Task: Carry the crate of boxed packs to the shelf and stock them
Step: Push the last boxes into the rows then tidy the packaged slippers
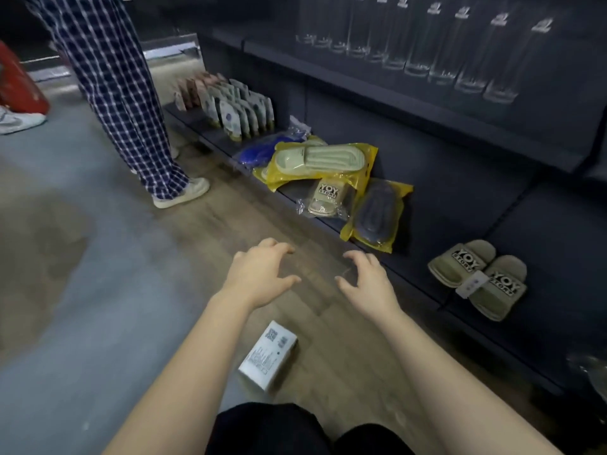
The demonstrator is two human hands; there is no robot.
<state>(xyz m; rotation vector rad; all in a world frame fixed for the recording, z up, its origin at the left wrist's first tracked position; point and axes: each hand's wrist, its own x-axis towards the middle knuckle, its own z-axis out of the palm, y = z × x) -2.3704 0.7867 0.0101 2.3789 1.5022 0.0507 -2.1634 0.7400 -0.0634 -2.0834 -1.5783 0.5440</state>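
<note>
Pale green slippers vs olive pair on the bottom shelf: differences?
The pale green slippers are in a yellow bag; the olive pair is loose, with a white tag. The olive pair has YOY STORY on its straps; the pale green slippers show no lettering. The pale green slippers overlap a blue pack; the olive pair lies apart. Both sit on the bottom shelf.

Floor by the shelving: wood-grain planks, matt, slightly worn. Further out, grey floor, smooth, dull sheen.
Shelf: dark, matt, looks like painted metal.
Small box: white card, matt, with a printed label.
Slipper bags: yellow and clear plastic film, glossy, crinkled.
Loose slippers: olive, matt, rubbery or foam look.
Tall glasses: clear, glossy.
Trousers: checked woven cloth, soft folds.
</note>
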